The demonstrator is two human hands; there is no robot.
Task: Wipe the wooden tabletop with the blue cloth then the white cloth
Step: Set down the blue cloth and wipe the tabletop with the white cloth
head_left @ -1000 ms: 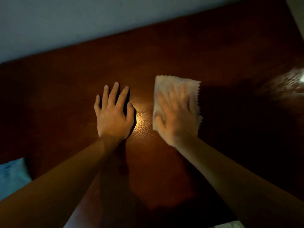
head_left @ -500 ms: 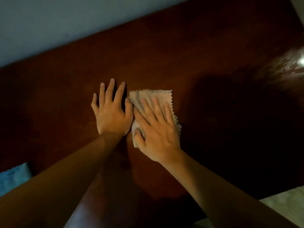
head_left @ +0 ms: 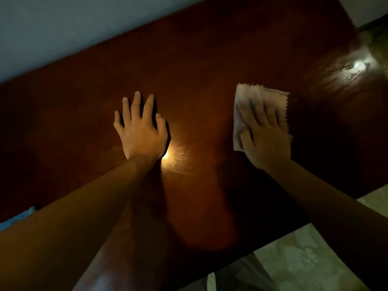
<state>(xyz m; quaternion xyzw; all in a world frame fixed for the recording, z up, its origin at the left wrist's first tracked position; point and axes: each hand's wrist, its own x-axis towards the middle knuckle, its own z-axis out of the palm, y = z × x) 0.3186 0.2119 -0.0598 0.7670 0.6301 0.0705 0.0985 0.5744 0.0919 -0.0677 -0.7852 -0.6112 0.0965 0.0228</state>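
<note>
The dark reddish wooden tabletop [head_left: 199,70] fills most of the head view in dim light. My right hand [head_left: 266,139] lies flat on the folded white cloth [head_left: 254,95], which has a zigzag edge, and presses it to the wood right of centre. My left hand [head_left: 140,131] rests palm down on the bare wood, fingers spread, holding nothing. A sliver of the blue cloth [head_left: 17,217] shows at the left edge, mostly hidden behind my left forearm.
A pale wall [head_left: 63,28] runs along the table's far edge. Patterned pale floor [head_left: 300,261] shows past the near right edge. Bright glare spots lie beside my left wrist and at the far right of the table.
My right hand first slid the white cloth left until it touched my left hand, then swept it far to the right. My left hand stayed planted. The view shifted.
</note>
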